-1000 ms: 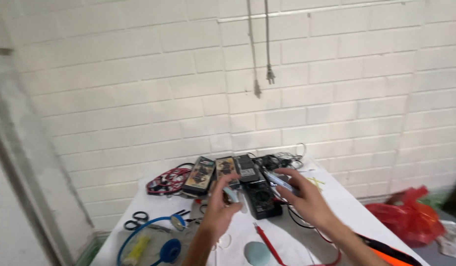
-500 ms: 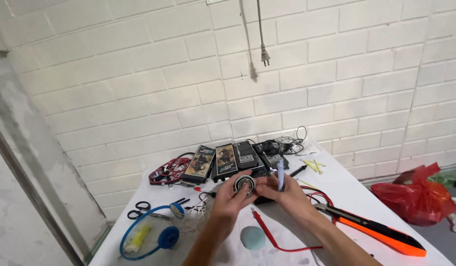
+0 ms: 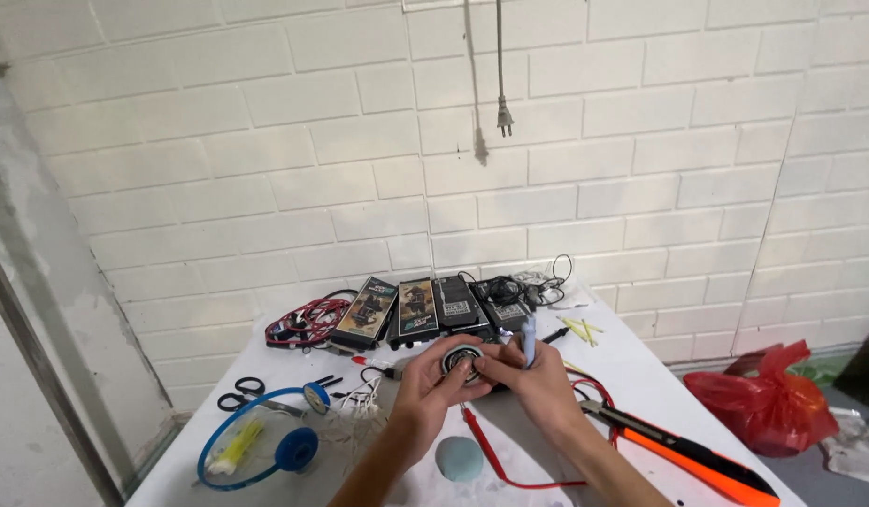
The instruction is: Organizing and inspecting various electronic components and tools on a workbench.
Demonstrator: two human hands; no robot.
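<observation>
White brick wall behind, cluttered white table (image 3: 641, 361) below; centre frame, my left hand (image 3: 432, 387) grips a small round speaker (image 3: 461, 361), my right hand (image 3: 533, 376) closes on a slim pen-like tool (image 3: 528, 339) against it; work looks midway, nothing finished

The bench (image 3: 641, 376) is crowded. Behind both hands, a row of black boxes (image 3: 417, 310) and a tangle of black cords (image 3: 519, 291) block the way to the brick wall (image 3: 265, 141). On the left lie red wires (image 3: 307, 324), black scissors (image 3: 242, 392) and a blue ring (image 3: 251, 451). On the right an orange and black knife (image 3: 683, 451) lies slanted. A red lead (image 3: 491, 451) and a pale round pad (image 3: 460, 458) sit between the arms. There is bare white bench at the far right corner, past the yellow sticks (image 3: 577, 329). A plug (image 3: 502, 117) hangs on the wall, high above everything.
</observation>
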